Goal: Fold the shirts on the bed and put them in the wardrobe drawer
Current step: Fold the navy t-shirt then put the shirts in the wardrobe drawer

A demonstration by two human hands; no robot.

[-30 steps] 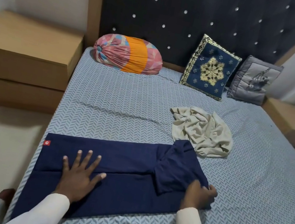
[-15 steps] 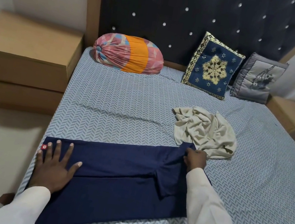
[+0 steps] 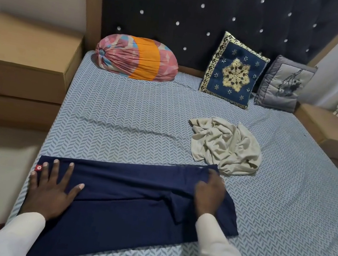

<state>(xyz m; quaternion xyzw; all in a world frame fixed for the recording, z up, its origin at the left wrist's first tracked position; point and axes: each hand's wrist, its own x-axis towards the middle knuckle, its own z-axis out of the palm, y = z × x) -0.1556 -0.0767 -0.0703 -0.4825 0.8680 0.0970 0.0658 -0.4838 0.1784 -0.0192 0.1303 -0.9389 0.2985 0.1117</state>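
1. A bed [image 3: 141, 123] with a chevron-print sheet fills the room, and a dark studded headboard [image 3: 185, 6] stands at its far end
2. The navy shirt [image 3: 127, 206] lies folded into a long band across the near part of the bed, running from under the left grip [image 3: 51, 190] to under the right grip [image 3: 208, 193]
3. The left grip is released: palm flat, fingers straight and spread, pressing on the shirt's left end, with a red tag [image 3: 39, 167] just beside its outer fingertips
4. The right grip rests on the shirt's right end, near the far corner. Its fingers are blurred, so I cannot tell whether they pinch the cloth or only press it
5. The beige shirt [image 3: 225, 147] lies crumpled just beyond the right grip, touching the navy shirt's far corner
6. Well beyond the left grip a bolster [image 3: 136, 57] lies at the headboard. Well beyond the right grip lean a blue cushion [image 3: 234, 71] and a grey cushion [image 3: 284, 85]
7. A nightstand [image 3: 22, 57] stands off to the left of the left grip
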